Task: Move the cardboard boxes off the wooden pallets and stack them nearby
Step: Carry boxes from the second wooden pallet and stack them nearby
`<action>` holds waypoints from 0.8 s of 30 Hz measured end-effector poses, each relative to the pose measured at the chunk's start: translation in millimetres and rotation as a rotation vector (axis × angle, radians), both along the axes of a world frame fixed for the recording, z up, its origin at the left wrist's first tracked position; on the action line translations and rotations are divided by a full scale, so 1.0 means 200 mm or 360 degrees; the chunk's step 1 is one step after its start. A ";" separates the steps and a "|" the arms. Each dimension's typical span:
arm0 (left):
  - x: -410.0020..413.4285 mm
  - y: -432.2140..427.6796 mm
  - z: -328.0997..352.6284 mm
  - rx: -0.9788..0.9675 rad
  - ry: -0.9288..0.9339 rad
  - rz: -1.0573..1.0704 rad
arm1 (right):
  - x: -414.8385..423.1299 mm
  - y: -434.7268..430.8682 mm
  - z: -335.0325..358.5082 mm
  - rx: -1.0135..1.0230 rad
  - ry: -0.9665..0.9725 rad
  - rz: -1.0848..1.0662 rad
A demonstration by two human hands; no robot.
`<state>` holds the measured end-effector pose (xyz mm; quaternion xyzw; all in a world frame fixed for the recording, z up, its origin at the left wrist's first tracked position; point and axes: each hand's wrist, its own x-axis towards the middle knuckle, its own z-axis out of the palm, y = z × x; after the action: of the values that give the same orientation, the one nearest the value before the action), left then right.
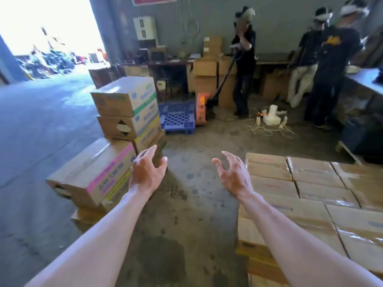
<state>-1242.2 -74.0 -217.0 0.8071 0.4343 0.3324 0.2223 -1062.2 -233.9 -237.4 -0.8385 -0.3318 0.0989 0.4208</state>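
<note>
Both my arms reach forward over the concrete floor, holding nothing. My left hand (148,172) hovers with spread, relaxed fingers just right of a low cardboard box with a pink stripe (91,175). Behind that box rises a taller stack of cardboard boxes (126,108) with green, blue and yellow stripes. My right hand (234,172) is likewise spread, just left of a flat layer of taped cardboard boxes (310,195) filling the lower right. Whatever this layer rests on is hidden.
A blue plastic pallet (178,118) and an orange pallet jack (202,108) stand behind the stack. Three people stand at the back by tables and more boxes. White parts and loose cables (271,121) lie on the floor. A bright doorway opens at far left.
</note>
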 end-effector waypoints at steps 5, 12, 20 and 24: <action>-0.40 0.16 0.32 0.0138 -0.0033 0.0251 | -0.25 0.35 0.33 0.0191 -0.0196 0.0250; -0.63 0.41 0.41 0.0140 -0.0121 0.0497 | -0.38 0.82 0.49 0.0223 -0.0343 0.0547; -0.46 0.89 0.28 0.0053 -0.0088 0.0756 | -0.16 1.54 0.34 0.0134 -0.0227 0.0738; -0.33 1.22 0.13 -0.0080 -0.0073 0.0886 | 0.01 1.96 0.24 0.0066 -0.0182 0.0872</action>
<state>-1308.5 169.1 -190.0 0.6433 0.6423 0.3880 0.1520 -1061.1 157.6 -190.3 -0.7128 -0.5714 0.1546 0.3761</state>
